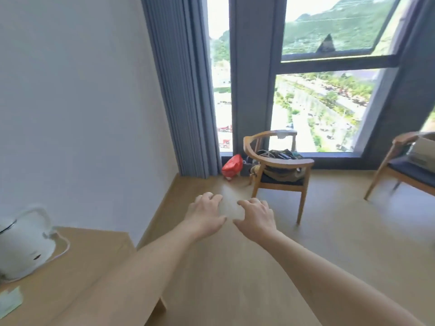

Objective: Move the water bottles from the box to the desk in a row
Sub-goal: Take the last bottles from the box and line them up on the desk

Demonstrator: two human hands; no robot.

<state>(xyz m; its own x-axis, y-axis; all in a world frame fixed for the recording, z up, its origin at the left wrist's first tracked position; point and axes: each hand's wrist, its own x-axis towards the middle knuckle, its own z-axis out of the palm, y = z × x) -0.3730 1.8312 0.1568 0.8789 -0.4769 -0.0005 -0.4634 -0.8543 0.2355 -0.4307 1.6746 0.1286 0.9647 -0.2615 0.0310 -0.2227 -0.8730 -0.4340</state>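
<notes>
No water bottle shows in the head view. Both my arms reach forward over the wooden floor. My left hand and my right hand hang side by side a little apart, palms down, fingers loosely curled, and neither holds anything. The wooden desk lies at the lower left, under my left forearm. What looks like a cardboard box sits on a chair at the far right edge, cut off by the frame.
A white kettle and a pale card are on the desk. A wooden chair with a bag and cables stands ahead by the window. A red bag lies by the grey curtain.
</notes>
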